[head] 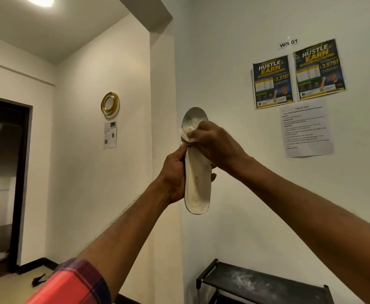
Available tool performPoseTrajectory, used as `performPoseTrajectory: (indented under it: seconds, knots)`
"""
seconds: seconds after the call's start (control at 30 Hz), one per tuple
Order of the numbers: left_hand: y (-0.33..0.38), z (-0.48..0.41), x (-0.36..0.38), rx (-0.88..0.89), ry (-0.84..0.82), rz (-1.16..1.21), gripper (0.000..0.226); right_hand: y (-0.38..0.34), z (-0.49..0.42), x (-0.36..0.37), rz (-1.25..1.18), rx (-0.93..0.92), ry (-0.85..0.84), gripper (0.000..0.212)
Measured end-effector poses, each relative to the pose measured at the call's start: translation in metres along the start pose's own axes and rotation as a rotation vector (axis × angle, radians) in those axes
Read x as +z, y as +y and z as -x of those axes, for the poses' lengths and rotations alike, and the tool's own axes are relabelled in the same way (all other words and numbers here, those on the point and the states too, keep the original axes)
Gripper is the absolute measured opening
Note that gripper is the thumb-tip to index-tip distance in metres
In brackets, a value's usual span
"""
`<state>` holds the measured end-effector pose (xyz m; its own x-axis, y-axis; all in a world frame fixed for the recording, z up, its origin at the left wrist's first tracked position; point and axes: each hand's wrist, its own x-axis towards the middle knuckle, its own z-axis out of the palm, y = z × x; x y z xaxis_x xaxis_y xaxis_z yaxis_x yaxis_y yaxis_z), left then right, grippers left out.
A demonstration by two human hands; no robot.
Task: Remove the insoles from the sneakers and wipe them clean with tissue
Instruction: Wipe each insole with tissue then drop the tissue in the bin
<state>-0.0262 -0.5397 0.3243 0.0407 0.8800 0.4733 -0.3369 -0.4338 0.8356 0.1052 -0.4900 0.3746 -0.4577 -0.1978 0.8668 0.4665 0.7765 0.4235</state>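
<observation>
Closest to the camera, a rolled red plaid sleeve (74,281) sits at the bottom edge, and both bare forearms reach up and forward from it. The left hand (175,174) is wrapped around the lower half of a white insole (198,183), thumb along its left edge and fingertips showing past the right edge, holding it upright with the heel end down. The right hand (214,145) is closed on a crumpled tissue (187,133), pressing it against the insole's upper part, just under the greyish toe end (grime shows there and around the heel rim). The insole is held up in free air, clear of the wall behind it.

Below and to the right, a dark shoe rack (265,284) stands against the wall, its top shelf marked with pale dust. Open floor lies to the left of it, running to a dark doorway (4,183) at the far left. On the wall beyond hang two posters (298,73), a printed sheet (307,128), and a gold ring ornament (110,103).
</observation>
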Motion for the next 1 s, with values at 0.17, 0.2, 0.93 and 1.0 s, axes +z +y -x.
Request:
performPoseTrajectory:
  seconds: [0.17, 0.2, 0.93, 1.0]
  knots:
    - [-0.005, 0.001, 0.002, -0.026, 0.003, -0.029, 0.064, 0.003, -0.003, -0.001, 0.050, 0.050, 0.018, 0.016]
    - [-0.005, 0.001, 0.002, -0.021, 0.002, -0.024, 0.062, -0.002, -0.002, -0.002, 0.049, -0.027, -0.018, 0.017]
    - [-0.011, 0.004, 0.005, -0.075, -0.060, -0.116, 0.072, 0.012, -0.009, -0.018, 0.089, 0.063, 0.011, 0.024]
    - [-0.010, 0.003, 0.005, -0.074, -0.063, -0.112, 0.071, 0.008, -0.010, -0.018, 0.057, 0.046, -0.019, 0.026]
